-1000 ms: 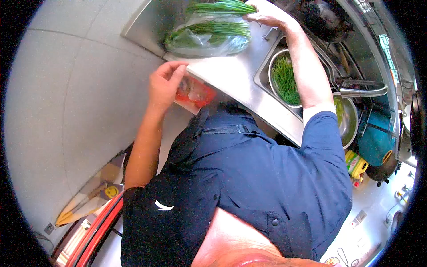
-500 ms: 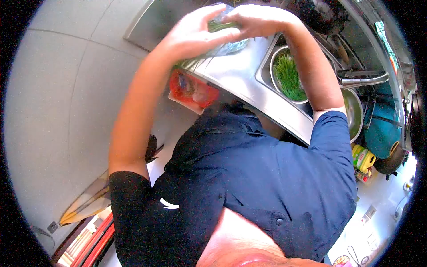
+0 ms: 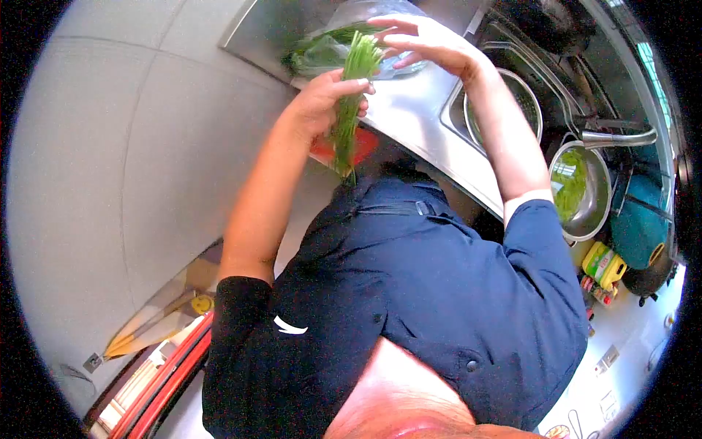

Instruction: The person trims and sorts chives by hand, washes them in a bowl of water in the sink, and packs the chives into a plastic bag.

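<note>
My left hand [image 3: 327, 104] is wrapped around a bunch of garlic chives [image 3: 346, 121], cut stem ends up and leaves hanging down past the counter edge. Close to the stem ends, my right hand [image 3: 431, 47] has its fingers spread and bent, with nothing seen in them. Behind both hands a clear plastic bag [image 3: 391, 10] with more chives [image 3: 322, 50] lies on the steel counter [image 3: 417, 110]. My right forearm partly covers a round metal strainer bowl [image 3: 532, 102] in the sink; its contents are mostly hidden.
Right of the strainer, a metal bowl [image 3: 601, 192] holds green leaves in what looks like water. Over the sink reaches a faucet [image 3: 618, 137]. Below the counter edge, a red container [image 3: 369, 145] shows behind the chives. A yellow-green jug [image 3: 604, 265] stands at far right.
My left hand has drawn a bunch of chives from the bag toward my body. My hands, together over the bag before, are now apart, and the right one has opened.
</note>
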`<state>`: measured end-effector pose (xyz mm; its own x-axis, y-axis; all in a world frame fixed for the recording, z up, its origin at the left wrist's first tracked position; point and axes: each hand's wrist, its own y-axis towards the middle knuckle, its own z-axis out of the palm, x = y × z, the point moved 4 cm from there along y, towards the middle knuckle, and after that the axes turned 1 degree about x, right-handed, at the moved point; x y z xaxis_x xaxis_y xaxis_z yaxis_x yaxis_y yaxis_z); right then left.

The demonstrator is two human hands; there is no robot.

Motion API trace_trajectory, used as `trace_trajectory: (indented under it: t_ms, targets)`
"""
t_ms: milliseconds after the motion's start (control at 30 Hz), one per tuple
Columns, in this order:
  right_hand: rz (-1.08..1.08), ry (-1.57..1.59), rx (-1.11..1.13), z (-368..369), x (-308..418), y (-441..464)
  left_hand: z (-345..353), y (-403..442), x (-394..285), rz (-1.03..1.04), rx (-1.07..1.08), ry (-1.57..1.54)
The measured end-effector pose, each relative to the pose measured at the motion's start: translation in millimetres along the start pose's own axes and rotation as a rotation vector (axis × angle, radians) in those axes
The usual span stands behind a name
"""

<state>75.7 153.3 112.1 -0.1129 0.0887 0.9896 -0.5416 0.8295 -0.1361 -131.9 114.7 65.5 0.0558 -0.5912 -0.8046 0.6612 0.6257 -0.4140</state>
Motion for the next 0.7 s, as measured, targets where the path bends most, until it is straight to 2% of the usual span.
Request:
trace_trajectory:
  t_ms: [33, 133, 167, 400, 567, 700]
  targets:
    - [0.004, 0.041, -0.055, 2, -12, 3, -3, -3, 1, 0.038, -0.021, -0.120]
    - [-0.005, 0.224, -0.154, 21, -36, -3, -16, -6, 8, 0.072, -0.084, -0.156]
    - [0.055, 0.281, -0.179, 28, -42, -6, -17, -7, 7, 0.088, -0.116, -0.177]
    - [0.033, 0.299, -0.159, 53, -50, -8, -26, -6, 9, 0.112, -0.053, -0.260]
    - [0.072, 0.346, -0.226, 52, -56, -8, -37, -23, 8, 0.106, -0.134, -0.307]
    - [0.079, 0.387, -0.225, 56, -60, -7, -41, -28, 9, 0.104, -0.098, -0.406]
